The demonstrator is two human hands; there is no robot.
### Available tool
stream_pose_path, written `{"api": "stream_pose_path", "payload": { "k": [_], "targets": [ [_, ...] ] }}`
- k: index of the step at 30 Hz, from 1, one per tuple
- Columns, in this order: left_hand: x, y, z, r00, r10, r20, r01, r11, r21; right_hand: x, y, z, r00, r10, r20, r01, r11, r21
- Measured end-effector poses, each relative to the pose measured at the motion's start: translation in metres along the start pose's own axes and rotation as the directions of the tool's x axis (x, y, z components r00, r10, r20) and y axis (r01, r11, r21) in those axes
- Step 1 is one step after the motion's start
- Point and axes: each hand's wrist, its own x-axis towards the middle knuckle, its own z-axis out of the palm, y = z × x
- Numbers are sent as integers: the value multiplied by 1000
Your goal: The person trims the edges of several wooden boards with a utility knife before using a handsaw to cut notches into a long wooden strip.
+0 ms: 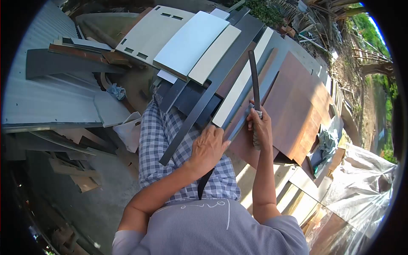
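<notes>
In my right hand (260,123) is a long, narrow dark blade (254,76) like a machete, pointing up and away. Its grip (256,138) looks wrapped in pale cloth, and my fingers close round it. My left hand (208,146) lies over my lap with its back to me, fingers curled at the near end of a long white strip of board (244,76); the fingertips are hidden. Left of that hand, a dark grey strip (187,127) slants across my checked trousers. A brown strip (250,93) runs beside the white one.
Ahead lie a light blue panel (191,40), a cream panel (214,55) and a slotted board (155,32). Brown wood-grain sheets (293,106) are stacked at right, with clear plastic sheeting (361,187) nearer me. Corrugated metal (51,93) and scrap boards (76,170) lie at left.
</notes>
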Motion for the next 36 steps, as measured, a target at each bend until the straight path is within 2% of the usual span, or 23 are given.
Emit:
{"api": "stream_pose_path", "payload": {
  "k": [2,4,5,7,10,12,13,14,16,17,18,20,22,23,25,26,28,29,30,32,33,34,36],
  "targets": [
    [-5,-1,10,998,-42,57,41,999,14,-4,1,1,1000,8,14,-9,997,77],
    [-6,-4,20,999,-49,20,48,996,70,-9,4,-7,999,-1,54,-1,999,50],
    [-6,-5,24,999,-39,21,37,994,104,-12,3,-8,1000,3,19,-5,993,121],
    [-6,-8,37,999,-33,-35,37,995,98,-9,2,-5,999,27,-17,-22,973,230],
    [2,-14,37,993,-16,-121,30,993,113,-7,-11,-11,1000,-1,12,-2,970,242],
    [-3,-6,29,994,-83,-70,82,997,-16,-5,-29,-12,997,-77,20,69,962,263],
    [0,-3,12,975,-197,106,210,968,-135,-8,-38,-15,989,-146,11,138,953,269],
    [1,-2,-4,972,-205,115,221,964,-150,-16,-46,-10,991,-133,15,125,959,254],
    [4,-6,-32,951,-273,146,301,924,-235,-30,-57,9,990,-137,-32,137,889,437],
    [5,-10,-41,950,-277,143,305,919,-248,-30,-41,7,993,-106,51,79,921,381],
    [5,-15,-48,968,-238,73,249,938,-243,-33,-26,5,993,-104,60,75,927,368],
    [5,-23,-63,978,-208,3,202,949,-240,-39,-4,5,993,58,106,-78,977,196],
    [6,-32,-76,975,-192,-115,175,974,-147,-52,-5,17,994,72,78,-85,979,184],
    [6,-41,-79,975,-191,-109,174,973,-152,-59,-13,22,999,32,42,-40,981,192],
    [1,-61,-84,947,-12,-322,35,997,65,-71,-18,28,996,-84,17,78,974,211],
    [-1,-70,-85,948,-15,-318,35,998,58,-77,-14,29,997,-79,14,75,976,206],
    [-7,-85,-84,954,-107,-282,138,986,92,-90,-4,30,982,-139,128,140,990,3],
    [-9,-89,-83,959,-142,-246,163,984,69,-98,4,29,986,-94,140,111,987,-119],
    [-10,-92,-80,955,-158,-252,179,982,63,-105,4,33,984,-90,157,110,986,-125],
    [-12,-97,-71,935,-82,-346,111,992,63,-119,3,41,979,14,201,47,954,-295],
    [-13,-99,-67,933,-96,-346,124,991,57,-122,-2,45,974,94,207,15,882,-471],
    [-13,-101,-64,937,-101,-333,122,991,45,-122,2,48,972,99,215,15,880,-475],
    [-14,-101,-63,940,-104,-325,121,992,32,-119,11,54,953,-123,278,270,762,-589]
  ]
}}
